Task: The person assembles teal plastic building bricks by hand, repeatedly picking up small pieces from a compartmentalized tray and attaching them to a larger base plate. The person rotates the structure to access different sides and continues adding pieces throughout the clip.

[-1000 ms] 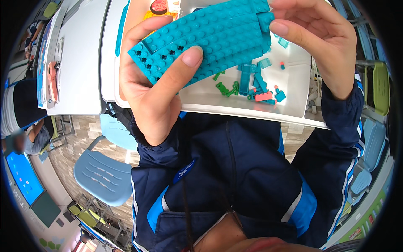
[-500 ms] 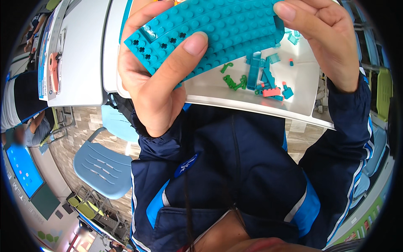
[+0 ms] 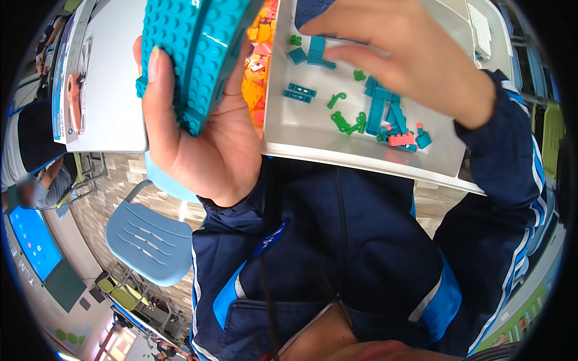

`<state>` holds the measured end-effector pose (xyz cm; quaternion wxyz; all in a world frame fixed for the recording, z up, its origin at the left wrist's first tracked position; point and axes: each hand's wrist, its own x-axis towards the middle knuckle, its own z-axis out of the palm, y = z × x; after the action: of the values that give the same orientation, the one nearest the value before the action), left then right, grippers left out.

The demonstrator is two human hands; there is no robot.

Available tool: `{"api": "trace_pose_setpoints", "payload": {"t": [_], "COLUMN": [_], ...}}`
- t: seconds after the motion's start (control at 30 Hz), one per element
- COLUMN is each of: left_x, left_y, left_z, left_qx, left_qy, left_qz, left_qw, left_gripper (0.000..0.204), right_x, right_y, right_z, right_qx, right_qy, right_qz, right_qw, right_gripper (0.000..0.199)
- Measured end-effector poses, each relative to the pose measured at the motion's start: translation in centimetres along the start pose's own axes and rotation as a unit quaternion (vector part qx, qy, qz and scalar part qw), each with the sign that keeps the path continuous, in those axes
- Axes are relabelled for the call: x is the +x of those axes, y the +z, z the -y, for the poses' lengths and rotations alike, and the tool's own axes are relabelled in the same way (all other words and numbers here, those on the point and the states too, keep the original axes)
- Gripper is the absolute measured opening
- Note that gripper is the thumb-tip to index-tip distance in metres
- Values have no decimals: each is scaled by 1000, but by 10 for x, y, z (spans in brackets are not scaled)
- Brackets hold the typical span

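Left hand (image 3: 198,132) tilted teal baseplate (image 3: 192,48) edge-on (right hand (image 3: 409,60) perhaps released).

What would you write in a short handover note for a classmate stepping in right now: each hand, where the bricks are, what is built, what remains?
Left hand: grips the teal studded baseplate, tilted on edge above the table's near edge.
Right hand: empty, over the white tray, fingertips near the teal bricks at its far side.
Pieces: teal bricks, green curved bits and a pink brick loose in the tray; orange bricks in the next compartment.
Done: no loose piece visibly attached to the plate.
Left: all the loose pieces.
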<state>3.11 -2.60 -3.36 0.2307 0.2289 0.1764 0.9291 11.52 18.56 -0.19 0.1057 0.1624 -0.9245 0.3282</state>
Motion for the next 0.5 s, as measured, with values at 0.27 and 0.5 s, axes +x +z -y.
{"api": "trace_pose_setpoints", "payload": {"t": [0.27,0.5], "left_x": [0,0], "left_y": [5,8], "left_z": [4,1], "left_qx": [10,59], "left_qy": [-30,13], "left_qz": [-23,-40], "left_qw": [999,997], "left_gripper": [37,38], "right_x": [7,11], "right_y": [39,-8], "right_z": [5,6], "right_qx": [-214,131], "right_qy": [-5,90], "right_qz": [45,-68], "right_qw": [976,985], "right_gripper": [21,14]}}
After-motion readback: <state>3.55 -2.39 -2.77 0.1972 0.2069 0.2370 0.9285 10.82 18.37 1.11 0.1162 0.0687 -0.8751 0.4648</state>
